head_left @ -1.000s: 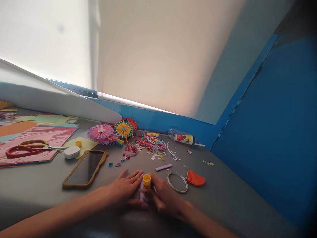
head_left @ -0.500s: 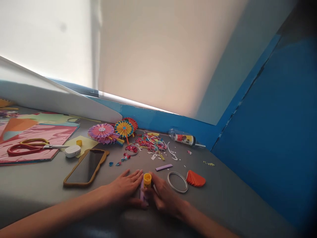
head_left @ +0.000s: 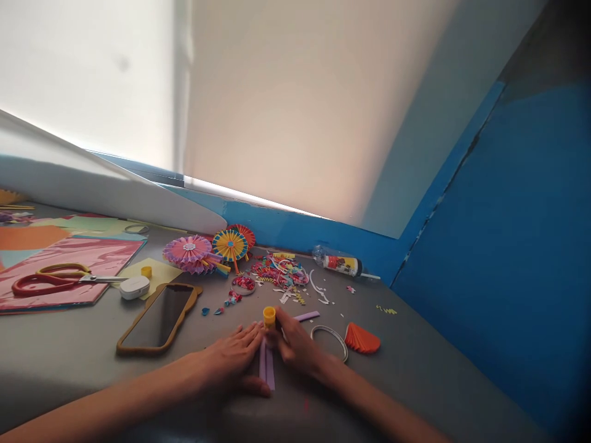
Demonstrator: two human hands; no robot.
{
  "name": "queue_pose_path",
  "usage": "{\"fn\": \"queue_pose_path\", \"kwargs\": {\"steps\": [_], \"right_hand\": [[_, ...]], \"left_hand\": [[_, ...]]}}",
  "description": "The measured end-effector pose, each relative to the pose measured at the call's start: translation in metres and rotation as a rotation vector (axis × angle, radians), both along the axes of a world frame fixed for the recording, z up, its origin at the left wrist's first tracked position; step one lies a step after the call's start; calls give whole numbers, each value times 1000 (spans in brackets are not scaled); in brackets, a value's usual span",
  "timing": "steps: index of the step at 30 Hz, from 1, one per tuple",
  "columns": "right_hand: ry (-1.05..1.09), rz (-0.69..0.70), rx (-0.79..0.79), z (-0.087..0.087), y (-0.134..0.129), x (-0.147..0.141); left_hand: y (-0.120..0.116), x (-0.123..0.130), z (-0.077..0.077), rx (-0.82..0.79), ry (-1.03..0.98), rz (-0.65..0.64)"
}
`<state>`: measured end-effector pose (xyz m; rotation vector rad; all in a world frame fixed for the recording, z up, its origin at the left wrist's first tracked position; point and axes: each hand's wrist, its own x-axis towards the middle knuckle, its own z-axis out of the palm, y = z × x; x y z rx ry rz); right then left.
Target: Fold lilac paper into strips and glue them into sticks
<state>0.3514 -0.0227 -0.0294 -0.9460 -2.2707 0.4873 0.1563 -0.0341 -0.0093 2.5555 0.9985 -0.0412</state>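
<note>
A yellow glue stick [head_left: 269,317] stands upright in my right hand [head_left: 295,344], whose fingers wrap round it. Its lower end meets a folded strip of lilac paper [head_left: 266,366] on the grey table. My left hand [head_left: 231,357] lies flat with fingers stretched out, pressing along the strip's left edge. Just beyond my right hand is a second lilac strip [head_left: 308,316], partly covered by the fingers. To the right of that hand are a white ring [head_left: 343,344], perhaps a roll of tape, and an orange pleated paper fan [head_left: 362,338].
Left of my hands lies a phone [head_left: 159,320] in a brown case. Behind it are scissors [head_left: 60,280], a white case [head_left: 134,287] and a yellow cap [head_left: 146,271]. Paper rosettes [head_left: 189,249], paper scraps [head_left: 281,271] and a glue bottle [head_left: 341,263] lie along the wall.
My right hand has slid the glue stick up the lilac strip, away from me, uncovering the strip's near part. My left hand remains flat beside it. The camera view has shifted slightly.
</note>
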Motion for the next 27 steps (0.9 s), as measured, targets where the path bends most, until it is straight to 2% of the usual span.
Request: {"fn": "queue_pose_path", "kwargs": {"steps": [3, 6, 12, 15, 18, 21, 24, 27], "right_hand": [[-6, 71, -49, 0, -32, 3], [19, 90, -74, 0, -37, 4], [150, -70, 17, -6, 20, -2], [257, -158, 43, -3, 41, 0], [394, -290, 96, 7, 52, 16], [445, -371, 140, 16, 58, 37], [420, -388, 153, 19, 62, 52], [383, -360, 156, 15, 66, 53]], "left_hand": [[2, -1, -5, -11, -5, -7], [2, -1, -7, -14, 3, -16], [2, -3, -9, -20, -40, -10], [3, -5, -11, -47, -56, -1], [6, -9, -16, -59, -91, -8], [10, -8, -22, -67, -117, -7], [9, -3, -26, -65, -142, 84], [4, 4, -27, 6, -169, 172]]}}
